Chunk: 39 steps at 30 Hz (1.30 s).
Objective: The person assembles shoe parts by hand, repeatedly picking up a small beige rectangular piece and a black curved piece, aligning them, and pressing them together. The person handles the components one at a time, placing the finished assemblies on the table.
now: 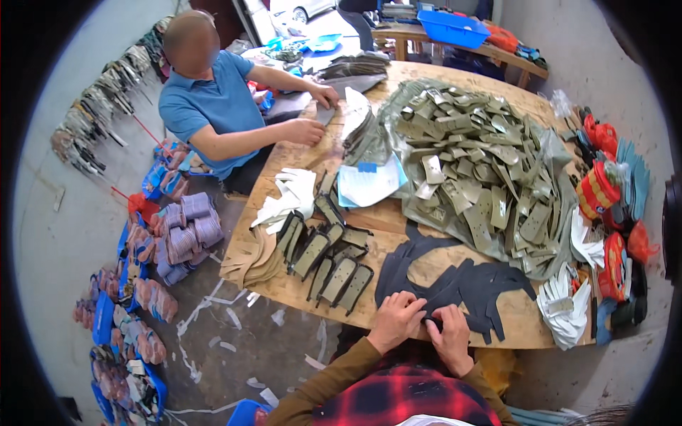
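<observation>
- The left hand (396, 319) and right hand (452, 335) work close together at the front edge of the pale wooden bench (524, 319), fingers bent around a small dark piece (430, 321); how firmly each one grips it cannot be told.
- That piece shows only in part between the fingertips, just in front of a loose spread of flat, matte black strips (465, 280).
- With the hands at the very edge, a loosened pinch could let the small piece drop to the floor or the lap.
- The black strips overlap at several angles, so pulling one could drag its neighbours or take up two at once.
- To the left, olive-green curved plates with black edging (343, 282) lie near the bench edge; a brush from the left sleeve (348, 366) might push one off.
- Beyond, a tall heap of bare olive-green curved plates (490, 163) rests on crumpled translucent plastic sheeting (399, 128); a tug on the sheeting could slide plates onto the strips.
- At right, a bundle of white finger-like strips (565, 305) overhangs the edge, liable to slip if knocked.
</observation>
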{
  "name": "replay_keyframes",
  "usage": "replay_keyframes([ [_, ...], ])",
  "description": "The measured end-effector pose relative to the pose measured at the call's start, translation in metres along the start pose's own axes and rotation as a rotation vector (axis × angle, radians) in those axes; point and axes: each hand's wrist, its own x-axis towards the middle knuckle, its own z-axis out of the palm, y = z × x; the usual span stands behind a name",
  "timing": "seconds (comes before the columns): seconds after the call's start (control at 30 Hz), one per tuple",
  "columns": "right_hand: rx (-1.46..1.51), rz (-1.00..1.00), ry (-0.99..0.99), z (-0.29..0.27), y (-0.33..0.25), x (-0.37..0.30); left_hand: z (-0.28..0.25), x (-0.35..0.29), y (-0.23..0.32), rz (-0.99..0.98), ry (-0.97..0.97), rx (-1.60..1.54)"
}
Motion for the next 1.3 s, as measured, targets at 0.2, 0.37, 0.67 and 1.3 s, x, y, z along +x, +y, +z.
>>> replay_keyframes([
  [0.2,0.106,0.064,0.040,0.001,0.004,-0.001,0.000,-0.004,-0.001,-0.020,0.022,0.021],
  [0.37,-0.103,0.020,0.032,0.005,-0.004,-0.003,0.002,-0.004,-0.003,0.004,0.040,0.008],
  [0.67,-0.139,-0.017,0.082,0.018,-0.004,-0.004,0.005,-0.011,-0.013,0.009,0.114,-0.001],
  [1.3,-0.243,0.326,0.051,0.033,-0.021,-0.011,0.003,-0.024,-0.048,0.067,0.099,-0.452],
])
